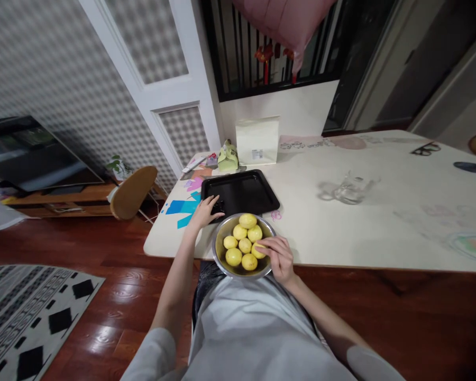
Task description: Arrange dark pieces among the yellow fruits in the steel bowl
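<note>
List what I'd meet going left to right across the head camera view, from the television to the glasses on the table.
Television, wooden chair, left hand, metal bowl of yellow fruit, right hand, clear vessel, black glasses.

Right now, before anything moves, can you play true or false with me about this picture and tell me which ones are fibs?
1. The yellow fruits are in a round metal bowl. True.
2. The tray is white. False: it is black.
3. The right hand is touching one of the fruits. True.
4. The left hand is inside the bowl. False: it is at the left side of the tray.
5. A pale bag stands behind the tray. True.
</note>
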`<state>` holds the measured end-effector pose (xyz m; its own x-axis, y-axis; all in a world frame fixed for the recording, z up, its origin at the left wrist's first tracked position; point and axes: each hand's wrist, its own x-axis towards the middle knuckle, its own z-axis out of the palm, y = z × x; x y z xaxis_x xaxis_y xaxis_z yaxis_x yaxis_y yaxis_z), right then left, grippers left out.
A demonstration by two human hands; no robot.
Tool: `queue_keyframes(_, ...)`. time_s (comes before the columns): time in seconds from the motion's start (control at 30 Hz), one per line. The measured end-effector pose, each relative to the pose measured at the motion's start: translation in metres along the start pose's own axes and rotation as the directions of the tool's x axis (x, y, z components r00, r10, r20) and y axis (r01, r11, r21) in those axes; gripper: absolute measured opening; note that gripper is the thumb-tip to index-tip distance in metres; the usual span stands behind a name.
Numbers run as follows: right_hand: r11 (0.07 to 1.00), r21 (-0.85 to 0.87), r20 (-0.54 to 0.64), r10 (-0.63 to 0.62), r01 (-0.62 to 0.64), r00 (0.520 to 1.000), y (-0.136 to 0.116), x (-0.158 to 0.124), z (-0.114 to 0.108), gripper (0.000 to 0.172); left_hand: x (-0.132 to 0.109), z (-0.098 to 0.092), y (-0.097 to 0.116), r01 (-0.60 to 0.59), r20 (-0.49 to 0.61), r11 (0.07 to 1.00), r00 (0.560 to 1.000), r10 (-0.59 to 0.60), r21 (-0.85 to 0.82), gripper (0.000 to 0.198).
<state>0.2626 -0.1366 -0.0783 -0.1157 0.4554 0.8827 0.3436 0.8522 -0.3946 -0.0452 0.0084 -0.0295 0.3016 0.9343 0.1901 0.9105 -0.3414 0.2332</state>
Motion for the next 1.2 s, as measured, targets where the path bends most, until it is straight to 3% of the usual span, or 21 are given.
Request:
queue_keyframes(0.17,1.0,-0.002,0.0,0.007,-0.007,1.0,0.001,-0.001,0.0,0.044,0.023,0.002,0.001,-0.024,0.097,0.997,0.995,0.016,0.078,0.097)
queue_keyframes(0.33,1.0,-0.017,0.006,-0.002,0.002,1.0,-0.001,0.0,-0.001,0.043,0.034,-0.001,0.007,-0.038,0.111,0.992,0.994,0.025,0.117,0.085)
queue_keyframes(0.67,1.0,0.003,0.0,-0.013,0.013,1.0,-0.002,0.002,0.0,0.044,0.022,-0.003,0.018,-0.076,0.014,0.982,0.997,0.075,0.17,0.069)
queue_keyframes(0.83,1.0,-0.001,-0.006,-0.014,0.014,1.0,-0.002,0.001,0.0,0.043,0.022,-0.003,0.023,-0.068,0.087,0.979,0.995,0.052,0.191,0.072)
queue_keyframes(1.2,1.0,0.001,-0.01,-0.016,0.016,1.0,-0.001,0.001,0.0,0.044,0.016,-0.014,0.026,-0.171,0.15,0.978,0.977,0.152,0.12,0.031)
